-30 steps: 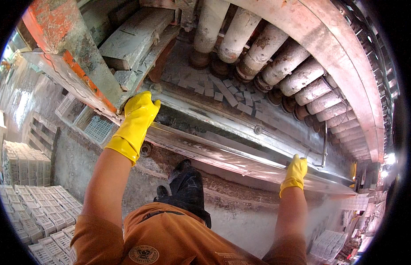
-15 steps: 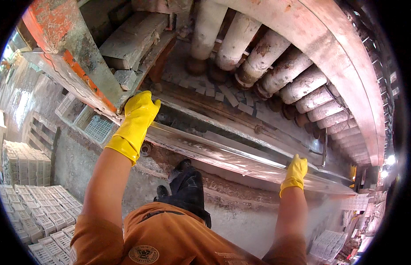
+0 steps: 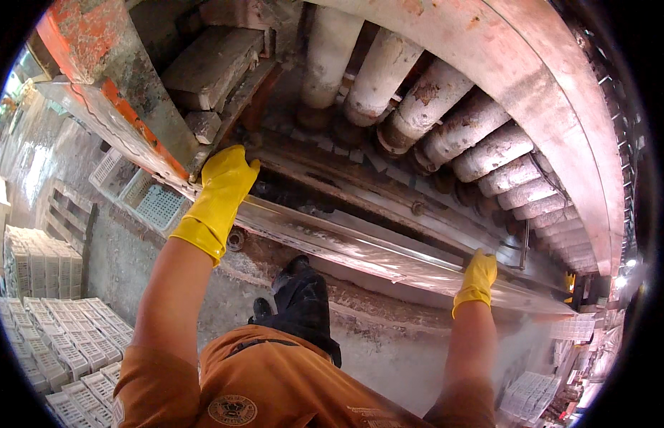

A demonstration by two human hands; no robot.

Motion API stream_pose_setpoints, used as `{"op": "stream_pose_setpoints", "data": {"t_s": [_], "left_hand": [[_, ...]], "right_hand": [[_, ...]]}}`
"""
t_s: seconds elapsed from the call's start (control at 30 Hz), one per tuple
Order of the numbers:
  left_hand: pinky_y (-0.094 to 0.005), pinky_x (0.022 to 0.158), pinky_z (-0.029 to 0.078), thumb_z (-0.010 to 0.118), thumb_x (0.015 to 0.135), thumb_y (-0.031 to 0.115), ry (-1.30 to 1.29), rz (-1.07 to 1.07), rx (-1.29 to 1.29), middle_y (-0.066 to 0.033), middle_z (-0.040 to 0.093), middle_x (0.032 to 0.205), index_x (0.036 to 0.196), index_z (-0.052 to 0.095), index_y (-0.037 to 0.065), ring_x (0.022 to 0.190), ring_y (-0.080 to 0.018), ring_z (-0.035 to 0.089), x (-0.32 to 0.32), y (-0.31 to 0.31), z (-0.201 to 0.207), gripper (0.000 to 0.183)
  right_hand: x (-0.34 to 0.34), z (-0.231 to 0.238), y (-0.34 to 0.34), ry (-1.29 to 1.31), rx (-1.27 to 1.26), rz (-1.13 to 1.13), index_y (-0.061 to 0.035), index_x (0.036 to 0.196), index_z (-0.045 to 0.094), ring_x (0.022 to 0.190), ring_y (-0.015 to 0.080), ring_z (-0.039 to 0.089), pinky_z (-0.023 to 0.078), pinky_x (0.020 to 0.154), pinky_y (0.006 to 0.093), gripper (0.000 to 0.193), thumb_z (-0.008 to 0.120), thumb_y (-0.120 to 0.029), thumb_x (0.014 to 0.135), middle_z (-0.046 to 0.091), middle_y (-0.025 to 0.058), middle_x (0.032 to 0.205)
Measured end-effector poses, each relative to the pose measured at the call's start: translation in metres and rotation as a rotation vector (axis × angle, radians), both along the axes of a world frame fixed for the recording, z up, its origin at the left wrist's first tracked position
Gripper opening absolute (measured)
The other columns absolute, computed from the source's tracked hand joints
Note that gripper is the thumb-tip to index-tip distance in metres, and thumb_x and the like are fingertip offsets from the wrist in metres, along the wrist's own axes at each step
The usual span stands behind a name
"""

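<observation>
So I've got my hands spread well apart, both in yellow rubber gloves, and both look clamped over the upper edge of this long metal panel (image 3: 360,250). My left hand (image 3: 228,178) is up near its left end, right beside the big grey frame (image 3: 136,78) with the orange edging. My right hand (image 3: 479,277) is much further along, close to a thin metal bar (image 3: 526,242). Can't see my fingertips on the far side, fwiw. The panel runs slantwise across in front of me, between my legs (image 3: 303,307) and the row of thick cylindrical columns (image 3: 389,78).

Tips, imo: a wide hold like this is good because something this long probably wants to twist, so put even pressure through both hands. Watch the left knuckles, that frame looks like an easy place to pinch a finger. Same with the bar on the right. Wet gloves could slip, so grip firmly. And mind your boots, mine (image 3: 295,267) are near the lower edge.
</observation>
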State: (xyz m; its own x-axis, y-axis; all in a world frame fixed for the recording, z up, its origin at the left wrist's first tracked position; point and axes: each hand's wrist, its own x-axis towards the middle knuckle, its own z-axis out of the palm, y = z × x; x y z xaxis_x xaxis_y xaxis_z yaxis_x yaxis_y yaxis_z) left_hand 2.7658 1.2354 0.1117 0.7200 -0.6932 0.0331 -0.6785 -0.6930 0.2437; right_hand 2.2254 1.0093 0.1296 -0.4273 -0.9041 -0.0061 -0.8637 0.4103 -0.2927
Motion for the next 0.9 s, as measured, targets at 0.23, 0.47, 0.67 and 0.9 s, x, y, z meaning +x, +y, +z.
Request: {"op": "stream_pose_setpoints", "data": {"t_s": [0.23, 0.47, 0.67, 0.9], "left_hand": [[-0.0454, 0.098, 0.051, 0.069, 0.089, 0.042, -0.003, -0.021, -0.020, -0.0207, 0.070, 0.118, 0.115, 0.068, 0.002, 0.111, -0.0383, 0.065, 0.006, -0.007, -0.001, 0.048], [-0.0458, 0.098, 0.051, 0.068, 0.089, 0.043, 0.014, -0.009, 0.020, -0.0207, 0.069, 0.118, 0.116, 0.068, 0.003, 0.111, -0.0388, 0.065, 0.010, -0.012, 0.001, 0.048], [-0.0461, 0.098, 0.051, 0.067, 0.090, 0.045, 0.045, 0.015, 0.071, -0.0200, 0.070, 0.119, 0.118, 0.067, 0.004, 0.112, -0.0388, 0.065, 0.012, -0.018, 0.006, 0.049], [-0.0461, 0.098, 0.051, 0.069, 0.088, 0.045, 0.050, 0.019, 0.065, -0.0199, 0.069, 0.120, 0.116, 0.068, 0.004, 0.113, -0.0384, 0.065, 0.014, -0.021, 0.004, 0.050]], "right_hand": [[0.001, -0.001, -0.009, 0.114, -0.003, 0.014, 0.0028, 0.125, 0.063, 0.110, 0.0432, 0.065, 0.050, 0.096, 0.0486, 0.056, 0.055, -0.042, 0.092, 0.067, 0.0268, 0.121], [0.013, 0.005, -0.009, 0.150, -0.039, 0.058, 0.0034, 0.122, 0.064, 0.109, 0.0425, 0.065, 0.051, 0.095, 0.0481, 0.054, 0.055, -0.041, 0.093, 0.068, 0.0267, 0.120], [0.015, 0.005, -0.014, 0.127, -0.053, 0.054, 0.0041, 0.120, 0.065, 0.106, 0.0422, 0.067, 0.052, 0.093, 0.0477, 0.053, 0.056, -0.041, 0.093, 0.068, 0.0267, 0.119], [0.009, -0.002, -0.023, 0.119, -0.047, 0.034, 0.0043, 0.122, 0.064, 0.111, 0.0426, 0.064, 0.050, 0.097, 0.0473, 0.054, 0.056, -0.040, 0.092, 0.066, 0.0265, 0.124]]}}
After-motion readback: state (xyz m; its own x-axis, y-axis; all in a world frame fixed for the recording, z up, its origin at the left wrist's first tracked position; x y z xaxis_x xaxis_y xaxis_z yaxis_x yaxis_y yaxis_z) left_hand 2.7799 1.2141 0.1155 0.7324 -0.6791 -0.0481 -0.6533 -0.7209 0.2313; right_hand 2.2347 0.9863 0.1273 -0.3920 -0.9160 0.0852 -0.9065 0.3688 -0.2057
